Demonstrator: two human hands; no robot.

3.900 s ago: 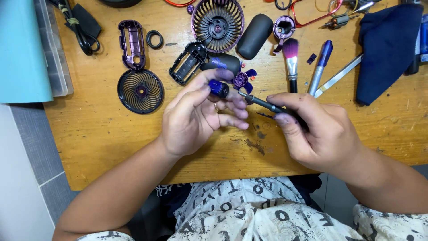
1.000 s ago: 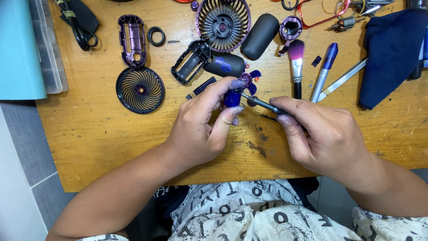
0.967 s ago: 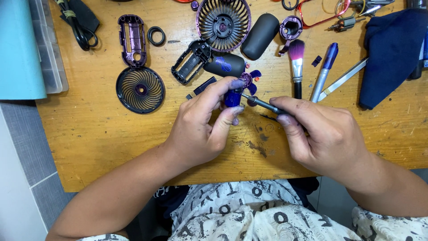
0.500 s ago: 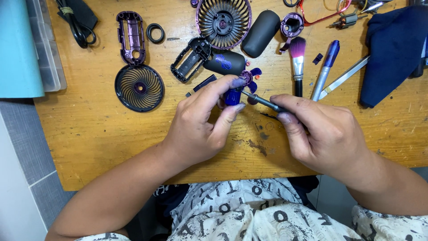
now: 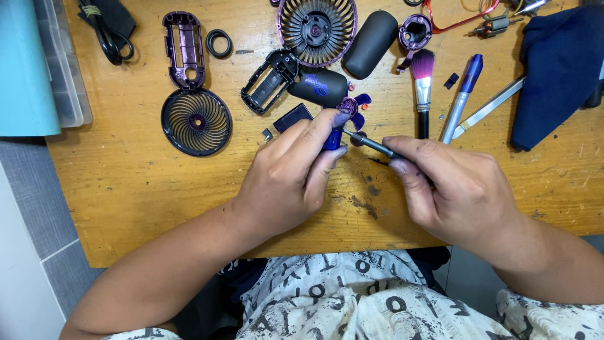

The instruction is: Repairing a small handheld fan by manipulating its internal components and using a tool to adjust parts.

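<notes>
My left hand (image 5: 290,176) pinches a small blue part (image 5: 332,138) between thumb and forefinger, just above the wooden table (image 5: 126,201). My right hand (image 5: 456,189) grips a thin dark screwdriver (image 5: 371,143) whose tip points left at the blue part. A small purple fan blade (image 5: 352,107) lies right behind the fingers. Both hands are close together near the table's middle.
Spread over the table: a round black grille (image 5: 195,121), a purple housing frame (image 5: 183,47), a rubber ring (image 5: 218,43), a black round fan guard (image 5: 316,29), black shells (image 5: 369,43), a brush (image 5: 423,82), a blue pen (image 5: 462,94), a dark cloth (image 5: 560,69), a teal box (image 5: 25,63).
Both hands have shifted slightly up the table with the blue part and screwdriver. Left fingers have closed tighter around the part. Nothing was let go.
</notes>
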